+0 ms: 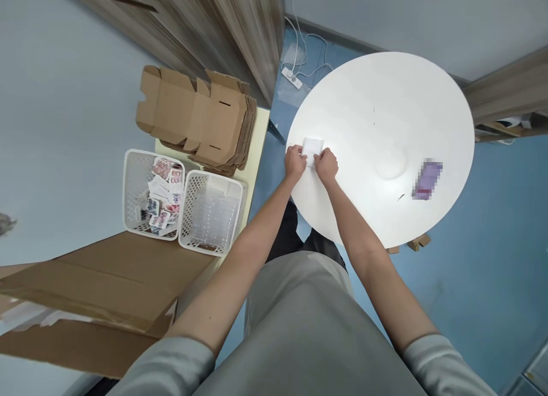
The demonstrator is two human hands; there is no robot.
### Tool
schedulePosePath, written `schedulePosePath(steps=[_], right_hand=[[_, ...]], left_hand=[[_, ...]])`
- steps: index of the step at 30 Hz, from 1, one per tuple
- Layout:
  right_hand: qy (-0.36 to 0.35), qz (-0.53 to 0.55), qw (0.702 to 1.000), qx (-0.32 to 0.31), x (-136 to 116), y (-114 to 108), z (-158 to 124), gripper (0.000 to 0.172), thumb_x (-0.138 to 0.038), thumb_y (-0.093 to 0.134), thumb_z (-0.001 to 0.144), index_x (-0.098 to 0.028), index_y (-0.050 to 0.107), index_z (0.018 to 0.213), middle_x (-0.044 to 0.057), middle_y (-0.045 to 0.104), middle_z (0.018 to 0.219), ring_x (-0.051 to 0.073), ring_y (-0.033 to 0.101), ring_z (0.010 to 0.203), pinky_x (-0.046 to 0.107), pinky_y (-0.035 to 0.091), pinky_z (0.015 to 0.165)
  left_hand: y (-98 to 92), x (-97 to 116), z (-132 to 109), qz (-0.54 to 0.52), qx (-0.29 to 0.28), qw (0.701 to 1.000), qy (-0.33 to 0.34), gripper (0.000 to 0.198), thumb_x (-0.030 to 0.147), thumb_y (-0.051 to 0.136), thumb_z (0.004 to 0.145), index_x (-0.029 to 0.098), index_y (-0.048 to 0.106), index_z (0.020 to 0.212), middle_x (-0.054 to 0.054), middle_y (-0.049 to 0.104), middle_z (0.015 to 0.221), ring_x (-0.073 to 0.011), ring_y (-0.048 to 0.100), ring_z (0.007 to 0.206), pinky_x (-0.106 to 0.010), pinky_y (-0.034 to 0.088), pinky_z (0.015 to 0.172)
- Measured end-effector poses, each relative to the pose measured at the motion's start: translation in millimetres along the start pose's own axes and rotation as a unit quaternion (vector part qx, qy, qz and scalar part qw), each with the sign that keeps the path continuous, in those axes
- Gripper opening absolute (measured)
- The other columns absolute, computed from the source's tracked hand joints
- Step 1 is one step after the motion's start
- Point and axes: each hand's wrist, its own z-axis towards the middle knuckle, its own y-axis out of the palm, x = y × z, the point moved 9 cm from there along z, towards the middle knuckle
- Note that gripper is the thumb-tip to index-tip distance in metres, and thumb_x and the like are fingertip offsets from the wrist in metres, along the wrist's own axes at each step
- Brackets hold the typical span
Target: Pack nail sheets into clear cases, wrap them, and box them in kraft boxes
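Over the left side of a round white table (351, 99), a small white, flat, roughly square piece (314, 147) is held between my two hands. It looks like paper or a thin packet; its exact kind is too small to tell. My left hand (294, 163) has its fingers closed on the near left edge. On the near right edge, the fingers of my right hand (326, 166) are closed too. Fingertips and thumbs cover its lower corners.
Left, a side table (258, 150) bears flattened cardboard boxes (192, 110), a white basket (128, 190) of printed packets and another basket (184, 236) of clear plastic pieces. A large open carton (111, 276) stands nearer. A pixelated purple object (427, 179) lies right. A power strip (291, 78) is on the floor.
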Motion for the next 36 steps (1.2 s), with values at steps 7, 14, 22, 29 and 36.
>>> schedulePosePath(steps=[7, 14, 22, 29, 36], right_hand=[[0.053, -0.015, 0.998, 0.037, -13.4, -17.6, -22.1, 0.025, -0.028, 0.055, 0.104, -0.015, 0.066, 0.122, 0.027, 0.078, 0.124, 0.041, 0.075, 0.116, 0.059, 0.058, 0.104], [-0.024, 0.037, 0.996, 0.071, -30.2, -53.5, -76.4, 0.037, -0.04, 0.054, 0.109, -0.016, 0.069, 0.133, 0.017, 0.083, 0.123, 0.033, 0.079, 0.116, 0.046, 0.058, 0.106], [-0.06, 0.092, 0.992, 0.058, -44.2, -46.6, -140.4, 0.028, -0.038, 0.056, 0.11, -0.02, 0.077, 0.116, 0.009, 0.085, 0.118, 0.026, 0.083, 0.094, 0.038, 0.059, 0.095], [-0.068, 0.127, 0.989, 0.045, -55.8, -37.0, -162.6, 0.026, -0.038, 0.057, 0.111, -0.021, 0.077, 0.111, 0.008, 0.085, 0.117, 0.024, 0.084, 0.093, 0.035, 0.06, 0.093], [-0.074, 0.162, 0.983, 0.033, -52.9, -30.3, -181.9, 0.022, -0.035, 0.058, 0.109, -0.023, 0.077, 0.109, 0.006, 0.086, 0.115, 0.024, 0.084, 0.096, 0.036, 0.062, 0.094]], left_hand=[[-10.9, 25.3, -16.1, 0.028, -0.05, 0.998, 0.032, 0.024, 0.011, 0.066, 0.099, 0.018, 0.071, 0.121, -0.018, 0.069, 0.136, -0.0367, 0.068, 0.132, -0.053, 0.052, 0.12], [-146.5, 29.6, -16.2, 0.028, 0.061, 0.988, 0.137, 0.047, 0.025, 0.064, 0.105, 0.02, 0.061, 0.152, -0.018, 0.059, 0.16, -0.0331, 0.051, 0.156, -0.045, 0.037, 0.134], [-252.2, -35.7, -3.8, 0.139, 0.105, 0.985, -0.008, 0.058, 0.033, 0.079, 0.095, 0.012, 0.064, 0.148, -0.023, 0.067, 0.153, -0.0362, 0.06, 0.148, -0.046, 0.044, 0.127], [-248.7, -41.7, -5.5, 0.198, 0.058, 0.978, -0.003, 0.033, 0.029, 0.055, 0.106, 0.014, 0.074, 0.128, -0.023, 0.075, 0.14, -0.0344, 0.07, 0.133, -0.043, 0.051, 0.115], [-251.7, -29.5, -11.2, 0.289, 0.054, 0.955, 0.024, 0.023, 0.025, 0.058, 0.097, 0.017, 0.075, 0.111, -0.024, 0.071, 0.137, -0.0357, 0.071, 0.129, -0.045, 0.052, 0.112]])
